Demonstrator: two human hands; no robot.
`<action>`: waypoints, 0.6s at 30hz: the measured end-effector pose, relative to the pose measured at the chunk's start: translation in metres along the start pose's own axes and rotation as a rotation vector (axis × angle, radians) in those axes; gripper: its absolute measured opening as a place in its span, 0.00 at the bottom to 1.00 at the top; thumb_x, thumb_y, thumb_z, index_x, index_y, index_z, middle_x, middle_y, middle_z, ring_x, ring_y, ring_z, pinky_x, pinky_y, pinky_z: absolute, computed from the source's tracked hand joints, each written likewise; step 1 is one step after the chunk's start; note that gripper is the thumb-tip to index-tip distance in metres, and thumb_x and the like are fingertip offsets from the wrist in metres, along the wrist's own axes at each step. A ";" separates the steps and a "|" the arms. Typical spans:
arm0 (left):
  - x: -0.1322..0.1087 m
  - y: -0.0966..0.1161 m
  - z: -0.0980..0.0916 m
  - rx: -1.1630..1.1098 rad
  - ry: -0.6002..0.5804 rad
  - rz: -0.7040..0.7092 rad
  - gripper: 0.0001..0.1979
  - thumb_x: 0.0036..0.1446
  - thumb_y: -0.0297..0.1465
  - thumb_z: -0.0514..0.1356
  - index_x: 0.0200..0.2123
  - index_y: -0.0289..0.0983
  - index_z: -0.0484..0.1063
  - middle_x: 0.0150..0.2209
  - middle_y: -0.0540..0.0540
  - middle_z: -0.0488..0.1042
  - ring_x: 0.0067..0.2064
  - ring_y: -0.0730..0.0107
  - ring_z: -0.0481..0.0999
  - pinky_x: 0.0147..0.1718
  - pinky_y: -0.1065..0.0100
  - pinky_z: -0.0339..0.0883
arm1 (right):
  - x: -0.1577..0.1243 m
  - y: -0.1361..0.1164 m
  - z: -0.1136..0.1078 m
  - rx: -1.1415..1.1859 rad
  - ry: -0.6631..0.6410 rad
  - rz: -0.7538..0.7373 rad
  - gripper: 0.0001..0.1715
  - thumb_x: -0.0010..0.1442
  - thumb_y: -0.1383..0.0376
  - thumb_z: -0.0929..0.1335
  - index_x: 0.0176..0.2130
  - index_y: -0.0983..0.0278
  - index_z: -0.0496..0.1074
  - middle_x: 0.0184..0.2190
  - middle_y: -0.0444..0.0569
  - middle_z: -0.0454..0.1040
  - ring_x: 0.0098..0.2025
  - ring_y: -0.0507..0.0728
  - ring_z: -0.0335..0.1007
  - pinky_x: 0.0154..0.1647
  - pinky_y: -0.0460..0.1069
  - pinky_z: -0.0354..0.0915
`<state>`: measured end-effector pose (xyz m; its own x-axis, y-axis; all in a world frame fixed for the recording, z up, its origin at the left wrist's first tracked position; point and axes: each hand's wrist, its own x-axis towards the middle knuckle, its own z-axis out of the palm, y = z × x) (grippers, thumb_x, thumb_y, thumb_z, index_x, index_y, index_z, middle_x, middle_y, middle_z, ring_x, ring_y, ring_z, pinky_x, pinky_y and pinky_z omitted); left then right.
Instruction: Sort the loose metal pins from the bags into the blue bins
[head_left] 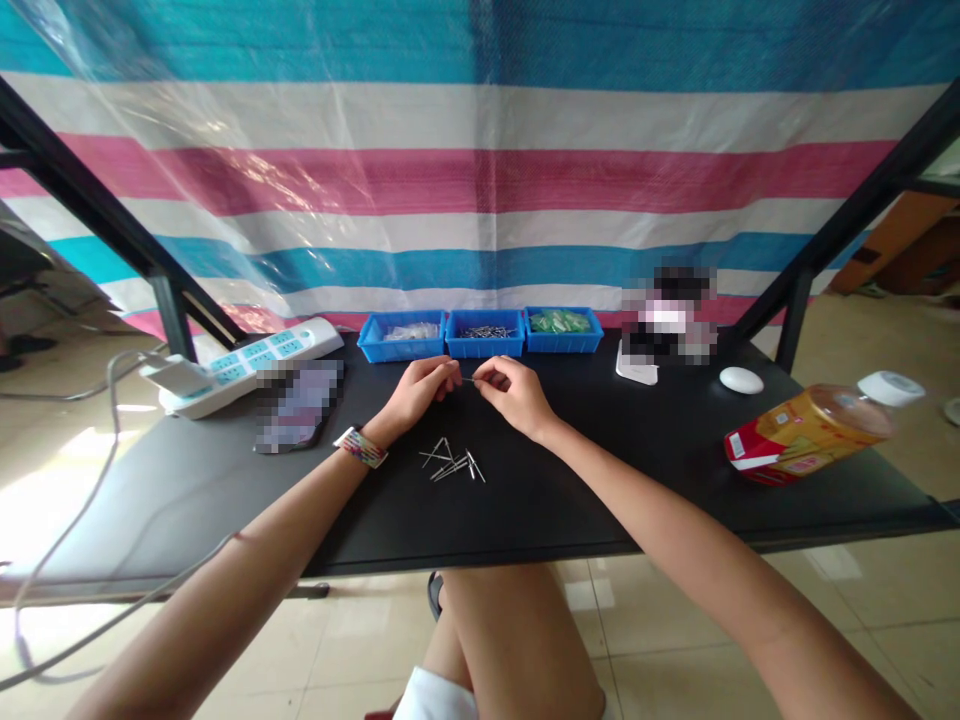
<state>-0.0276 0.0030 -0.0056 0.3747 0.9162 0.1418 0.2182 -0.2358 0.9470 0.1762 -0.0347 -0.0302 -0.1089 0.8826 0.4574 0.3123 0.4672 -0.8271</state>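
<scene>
Over the black table (420,520), just in front of the blue bins, my two hands face each other a little apart. My right hand (516,392) is closed in a pinch on a thin metal blind rivet (468,379), which points toward the left hand. The fingers of my left hand (421,390) are closed at the other side of the gap; what they hold is too small to make out. Nearer to me lies a loose pile of blind rivets (456,464).
Three blue bins stand at the back: clear plastic pieces in the left bin (403,350), rivets in the middle bin (484,348), green packets in the right bin (564,343). A power strip (255,365) and phone (300,405) lie left; a drink bottle (814,430) and white oval object (741,380) right.
</scene>
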 end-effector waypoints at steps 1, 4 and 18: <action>0.000 0.000 0.000 0.005 -0.018 -0.005 0.21 0.61 0.49 0.62 0.28 0.36 0.74 0.24 0.50 0.68 0.25 0.73 0.64 0.23 0.71 0.54 | 0.001 0.001 -0.001 0.028 0.024 0.019 0.01 0.62 0.64 0.73 0.36 0.60 0.78 0.36 0.46 0.78 0.34 0.55 0.73 0.39 0.50 0.70; 0.000 -0.001 -0.001 -0.011 -0.043 -0.024 0.20 0.59 0.49 0.65 0.29 0.37 0.74 0.23 0.51 0.67 0.24 0.73 0.64 0.23 0.71 0.54 | 0.003 0.003 -0.002 0.091 0.047 0.051 0.04 0.59 0.62 0.74 0.35 0.60 0.79 0.34 0.46 0.78 0.34 0.55 0.73 0.39 0.50 0.70; 0.000 -0.005 0.002 -0.101 -0.019 -0.011 0.19 0.54 0.45 0.71 0.37 0.37 0.74 0.27 0.52 0.69 0.25 0.76 0.65 0.22 0.73 0.53 | 0.005 0.003 -0.001 0.459 0.098 0.303 0.15 0.52 0.55 0.77 0.34 0.62 0.77 0.29 0.44 0.78 0.29 0.54 0.76 0.28 0.47 0.75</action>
<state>-0.0268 0.0037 -0.0104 0.3901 0.9120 0.1268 0.1310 -0.1913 0.9728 0.1777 -0.0286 -0.0299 0.0169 0.9822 0.1869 -0.1298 0.1875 -0.9736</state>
